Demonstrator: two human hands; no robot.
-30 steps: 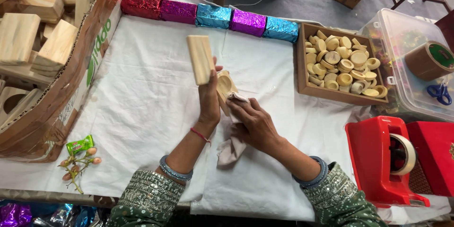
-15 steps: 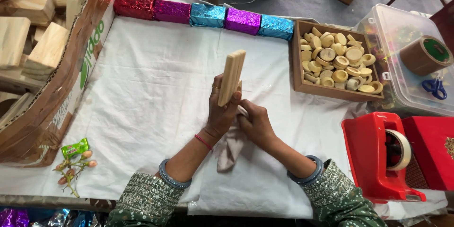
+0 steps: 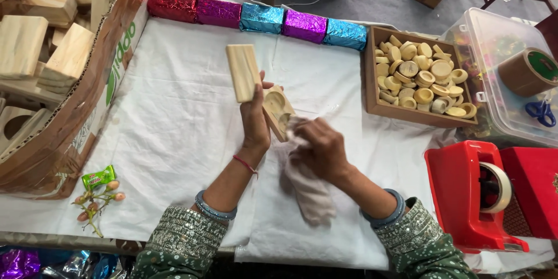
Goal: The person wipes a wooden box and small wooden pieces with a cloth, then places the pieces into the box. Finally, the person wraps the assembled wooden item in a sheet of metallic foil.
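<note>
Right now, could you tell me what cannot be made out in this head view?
- Wooden block: its lower part is covered by the left hand.
- Cloth: its upper end is bunched under the right hand.
- Tape roll: blurred behind the clear bin's wall.

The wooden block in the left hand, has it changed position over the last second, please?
Yes. The wooden block has tipped sideways and back; its top now leans toward the cardboard box, away from the tray of wooden cups.

One head-worn camera looks steeply down, close over the table (image 3: 174, 110).
</note>
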